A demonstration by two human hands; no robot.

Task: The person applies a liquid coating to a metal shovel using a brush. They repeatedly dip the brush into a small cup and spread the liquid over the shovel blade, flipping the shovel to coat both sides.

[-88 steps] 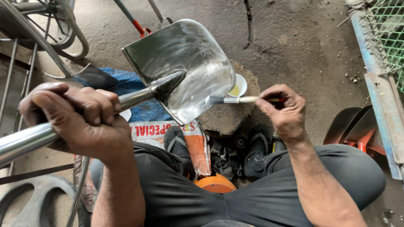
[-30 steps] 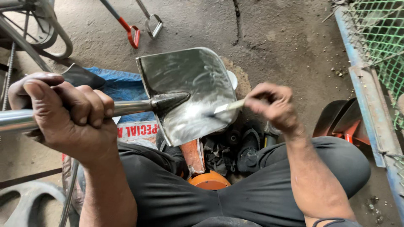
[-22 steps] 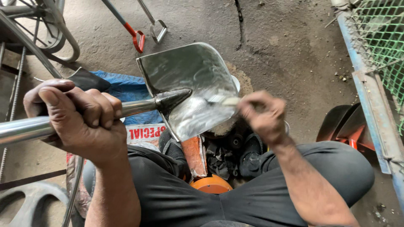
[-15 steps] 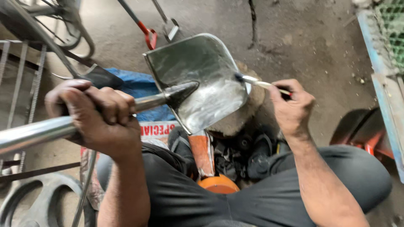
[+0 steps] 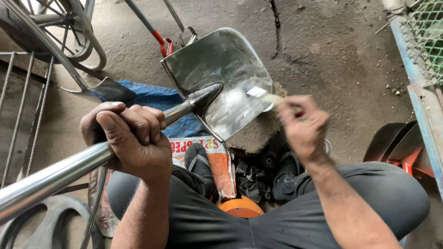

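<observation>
- Left hand fingers clamped round the shovel's steel handle; right hand fingers pinched a small brush against the shiny blade.
- Blue tarp lay at nine o'clock of the blade, red-handled tools at eleven.
- Concrete floor underneath; green mesh fence at two o'clock.

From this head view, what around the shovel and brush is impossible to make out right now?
- Right hand: motion-blurred, so its grip on the brush is unclear.
- Brush handle: hidden inside that hand.
- Shovel handle: its end is cut off by the left edge; the left hand covers part of it.
- Orange container: mostly hidden by the person's legs.
- Red-handled tool: its upper end is cut off by the top edge.
</observation>
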